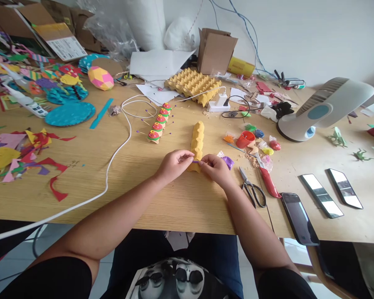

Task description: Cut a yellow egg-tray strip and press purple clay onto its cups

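Note:
A yellow egg-carton strip [198, 139] lies lengthwise on the table in front of me. Across its near end runs a thin purple clay strip [196, 161]. My left hand [175, 167] pinches the left end of this strip between thumb and fingertips. At the other end, my right hand [217, 169] is closed on it in the same way. Just beyond my right hand is a bag of purple clay [227, 162]. Farther left stands a decorated egg-carton caterpillar [159, 123] with red and green bumps and pins sticking out at its sides.
Scissors [252, 187], a red-handled knife [269, 180] and several phones [300, 218] lie to the right. Near them are a red cup [245, 139] and a white fan [318, 110]. A white cable [124, 145] crosses the left side. Behind sits a yellow egg tray [191, 85].

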`<state>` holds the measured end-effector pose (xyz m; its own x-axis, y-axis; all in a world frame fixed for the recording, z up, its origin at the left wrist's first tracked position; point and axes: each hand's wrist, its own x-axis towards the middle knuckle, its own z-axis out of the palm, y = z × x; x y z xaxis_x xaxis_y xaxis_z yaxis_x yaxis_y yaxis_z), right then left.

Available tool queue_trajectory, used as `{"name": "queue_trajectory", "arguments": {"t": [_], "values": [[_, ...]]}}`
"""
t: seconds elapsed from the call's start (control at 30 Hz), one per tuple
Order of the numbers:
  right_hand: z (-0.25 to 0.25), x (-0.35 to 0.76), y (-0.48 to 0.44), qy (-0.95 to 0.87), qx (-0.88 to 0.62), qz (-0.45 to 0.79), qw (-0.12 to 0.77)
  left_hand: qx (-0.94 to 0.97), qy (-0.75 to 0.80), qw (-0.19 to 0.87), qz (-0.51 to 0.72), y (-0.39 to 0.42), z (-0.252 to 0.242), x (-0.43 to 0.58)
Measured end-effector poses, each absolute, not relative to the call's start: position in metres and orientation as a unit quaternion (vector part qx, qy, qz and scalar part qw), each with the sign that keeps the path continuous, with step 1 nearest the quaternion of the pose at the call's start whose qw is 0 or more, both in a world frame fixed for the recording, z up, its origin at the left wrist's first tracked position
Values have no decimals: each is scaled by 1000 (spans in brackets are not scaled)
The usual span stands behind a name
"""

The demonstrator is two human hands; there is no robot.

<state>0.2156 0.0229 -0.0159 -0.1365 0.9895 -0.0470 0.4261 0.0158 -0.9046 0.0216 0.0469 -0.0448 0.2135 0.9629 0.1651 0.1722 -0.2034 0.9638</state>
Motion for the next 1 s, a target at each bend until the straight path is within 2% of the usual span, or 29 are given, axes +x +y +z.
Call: {"name": "queue_trajectory", "arguments": {"t": [0.33,0.63,0.77,1.0], "values": [[-13,218,23,-661,-562,389,310,684,464,379,416,44,-39,21],[-7,217,19,-636,-546,448,311,666,485,401,400,43,-32,21],[-8,220,20,-644,-538,463,286,663,486,424,379,41,-29,21],[-13,222,23,-661,-555,418,284,707,469,368,380,42,-35,20]]}}
